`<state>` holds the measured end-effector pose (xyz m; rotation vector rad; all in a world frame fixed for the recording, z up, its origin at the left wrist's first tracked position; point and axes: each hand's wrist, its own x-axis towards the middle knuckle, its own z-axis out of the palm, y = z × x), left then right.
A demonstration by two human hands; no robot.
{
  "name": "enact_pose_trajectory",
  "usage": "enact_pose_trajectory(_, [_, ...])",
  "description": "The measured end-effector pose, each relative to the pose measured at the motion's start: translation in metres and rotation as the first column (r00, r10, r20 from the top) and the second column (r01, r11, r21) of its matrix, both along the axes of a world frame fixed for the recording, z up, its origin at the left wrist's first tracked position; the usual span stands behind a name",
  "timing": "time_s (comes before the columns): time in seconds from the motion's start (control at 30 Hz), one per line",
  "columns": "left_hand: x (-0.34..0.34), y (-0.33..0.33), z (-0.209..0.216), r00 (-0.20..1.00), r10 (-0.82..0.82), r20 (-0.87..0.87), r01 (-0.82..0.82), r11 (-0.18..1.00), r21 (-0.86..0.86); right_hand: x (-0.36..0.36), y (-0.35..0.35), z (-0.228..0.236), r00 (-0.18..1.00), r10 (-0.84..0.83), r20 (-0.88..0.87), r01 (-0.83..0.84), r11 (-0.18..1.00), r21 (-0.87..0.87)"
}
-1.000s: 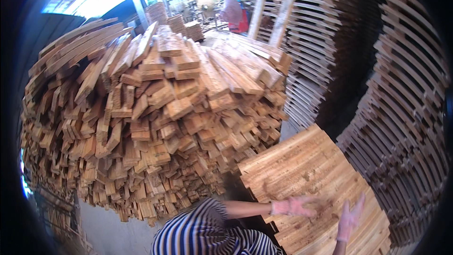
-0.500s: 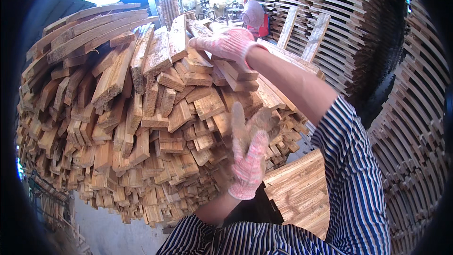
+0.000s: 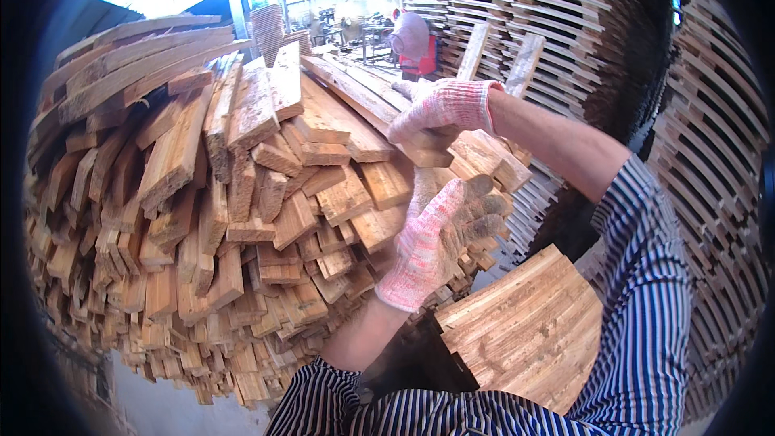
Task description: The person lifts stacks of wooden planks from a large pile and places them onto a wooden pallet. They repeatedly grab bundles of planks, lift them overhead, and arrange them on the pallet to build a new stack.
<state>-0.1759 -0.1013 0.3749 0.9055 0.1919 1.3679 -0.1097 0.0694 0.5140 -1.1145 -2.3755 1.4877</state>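
Observation:
A large heap of sawn wooden planks fills the left and middle, with most of their cut ends toward me. My right hand, in a pink-and-white knit glove, curls over a wooden plank at the right side of the heap's top. Just below it is my left hand in a matching glove. Its soiled palm shows and its fingers are spread, nearest to the held plank's end. Whether the left fingertips touch that plank I cannot tell.
A flat layer of boards lies low at the front right. Tall stacks of spaced slats rise behind and along the right. Two short boards lean there. Beyond the heap are a red object and a rounded greyish-pink shape.
My right hand has come right and lower, gripping a plank at the heap's right side. My left hand has risen toward it, fingers still spread. The whole view has shifted slightly.

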Motion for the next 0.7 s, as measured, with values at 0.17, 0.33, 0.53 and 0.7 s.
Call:
enact_pose_trajectory(0.17, [0.029,0.013,-0.044,0.93,-0.299,0.214,0.307,0.952,-0.002,0.079,-0.095,0.029,0.927,-0.199,0.317,0.091,0.941,0.325])
enact_pose_trajectory(0.33, [0.089,0.075,-0.096,0.842,0.358,-0.403,-0.337,0.933,0.126,0.198,-0.219,-0.037,0.941,-0.29,0.177,0.197,0.89,0.411])
enact_pose_trajectory(0.53, [0.132,0.041,-0.167,0.996,-0.005,-0.093,-0.033,0.915,-0.403,0.267,-0.325,-0.174,0.873,-0.487,-0.03,0.46,0.801,0.383])
enact_pose_trajectory(0.7, [0.191,0.011,-0.179,0.92,-0.317,-0.231,0.199,0.885,-0.42,0.313,-0.377,-0.282,0.65,-0.758,0.048,0.628,0.572,0.527])
